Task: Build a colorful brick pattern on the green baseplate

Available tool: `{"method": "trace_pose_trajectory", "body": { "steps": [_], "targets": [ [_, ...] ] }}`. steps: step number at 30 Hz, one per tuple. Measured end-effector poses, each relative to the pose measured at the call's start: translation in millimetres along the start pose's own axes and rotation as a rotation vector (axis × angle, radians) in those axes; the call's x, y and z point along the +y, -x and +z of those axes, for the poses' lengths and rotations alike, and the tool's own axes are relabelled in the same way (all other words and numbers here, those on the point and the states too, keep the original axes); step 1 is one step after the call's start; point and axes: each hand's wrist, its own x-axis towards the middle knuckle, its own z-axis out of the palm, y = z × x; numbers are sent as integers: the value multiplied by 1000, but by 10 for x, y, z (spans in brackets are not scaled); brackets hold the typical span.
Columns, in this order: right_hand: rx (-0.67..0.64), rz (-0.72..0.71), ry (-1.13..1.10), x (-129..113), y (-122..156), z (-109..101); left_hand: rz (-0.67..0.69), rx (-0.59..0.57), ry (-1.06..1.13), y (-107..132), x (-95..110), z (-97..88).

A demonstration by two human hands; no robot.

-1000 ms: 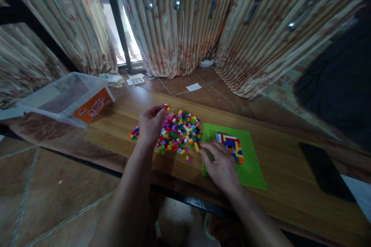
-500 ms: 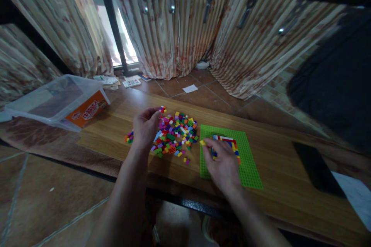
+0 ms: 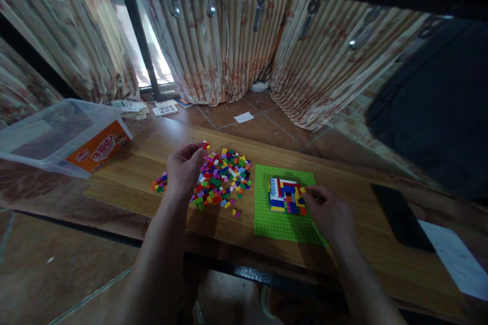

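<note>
Left hand (image 3: 183, 172) pinches a small brick (image 3: 206, 145) at the upper-left edge of the loose pile (image 3: 223, 177), centre frame. Right hand (image 3: 331, 213) curls against the right side of the built patch (image 3: 286, 196); what it holds, if anything, cannot be determined. The patch covers a small part of the green baseplate (image 3: 274, 224); most studs are bare and many bricks lie loose.

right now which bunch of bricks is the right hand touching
The built patch on the green plate: the right hand touches its right edge. The loose pile and small cluster lie by the left hand.
</note>
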Motion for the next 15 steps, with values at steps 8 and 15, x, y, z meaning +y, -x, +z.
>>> {"method": "trace_pose_trajectory", "body": {
  "steps": [8, 15],
  "targets": [
    [-18, -92, -53, 1, 18, 32, -8, -4, -17, -1, -7, 4],
    [-76, 14, -145, 33, -35, 36, -2, -8, -12, 5, 1, 5]
  ]
}}
